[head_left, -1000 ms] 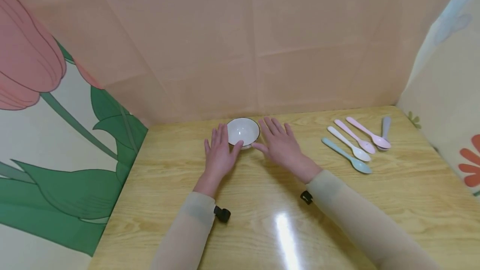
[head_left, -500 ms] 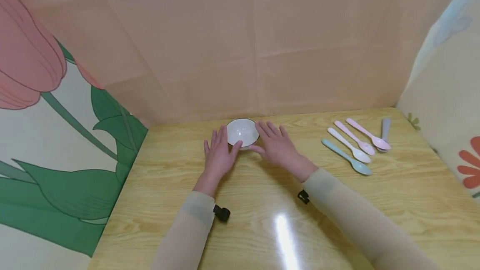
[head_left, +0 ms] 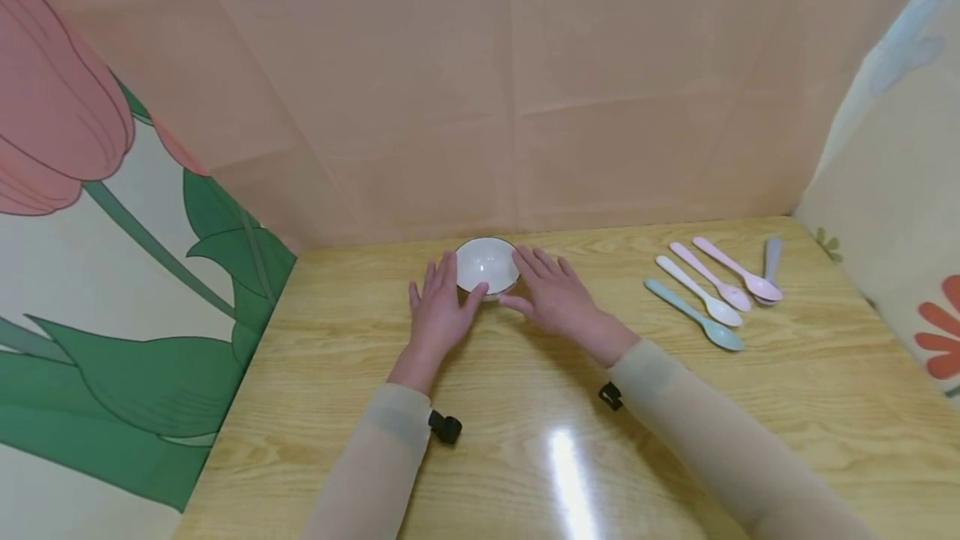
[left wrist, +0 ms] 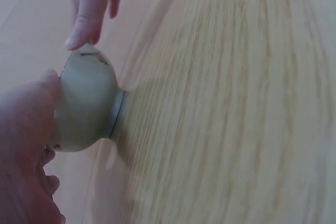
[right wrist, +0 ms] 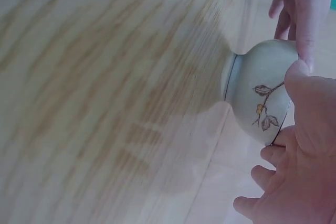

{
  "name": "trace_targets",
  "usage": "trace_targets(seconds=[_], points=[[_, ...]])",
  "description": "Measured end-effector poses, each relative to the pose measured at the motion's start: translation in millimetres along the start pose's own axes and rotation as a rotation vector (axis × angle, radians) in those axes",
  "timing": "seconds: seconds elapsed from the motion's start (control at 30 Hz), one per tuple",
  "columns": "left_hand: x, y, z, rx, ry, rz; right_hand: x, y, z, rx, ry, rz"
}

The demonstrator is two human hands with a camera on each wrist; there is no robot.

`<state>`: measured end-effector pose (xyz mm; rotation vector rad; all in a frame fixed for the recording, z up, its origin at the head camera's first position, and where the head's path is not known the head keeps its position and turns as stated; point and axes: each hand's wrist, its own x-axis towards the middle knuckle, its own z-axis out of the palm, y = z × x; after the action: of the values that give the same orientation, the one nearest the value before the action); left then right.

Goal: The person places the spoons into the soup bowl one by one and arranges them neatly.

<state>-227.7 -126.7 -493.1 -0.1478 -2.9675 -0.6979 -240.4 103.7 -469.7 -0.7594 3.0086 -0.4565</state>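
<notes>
A white bowl (head_left: 486, 263) with a dark rim stands upright at the back of the wooden table. In the right wrist view its outer wall (right wrist: 262, 85) carries a brown leaf-and-branch pattern. My left hand (head_left: 437, 311) lies along the bowl's left side, fingers extended and thumb at the near rim. On the opposite side my right hand (head_left: 553, 294) has its straight fingers beside the rim, its thumb reaching toward the front of the bowl. Both wrist views show fingertips right at the rim. Neither hand curls round the bowl.
Several spoons lie at the right: a blue spoon (head_left: 697, 315), a white spoon (head_left: 701, 292), pink ones (head_left: 738, 267) and a grey one (head_left: 772, 261) partly under a pink one. An orange-pink backdrop (head_left: 420, 107) rises behind the wooden table (head_left: 337, 407), with printed panels at both sides.
My right hand has moved slightly left and closer, bringing its fingertips to the bowl's right rim. The left hand and the spoons have stayed in place.
</notes>
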Motion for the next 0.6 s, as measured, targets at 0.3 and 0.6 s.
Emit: trace_targets(seconds=[0.3,0.6], points=[[-3.9,2.2,4.5,-0.023,0.011,0.016,-10.2,2.7,-4.9,-0.004,0.001,-0.019],[-12.1,7.8,8.0,-0.043,0.016,0.026,-22.9,6.3,-5.1,0.007,-0.008,-0.021]])
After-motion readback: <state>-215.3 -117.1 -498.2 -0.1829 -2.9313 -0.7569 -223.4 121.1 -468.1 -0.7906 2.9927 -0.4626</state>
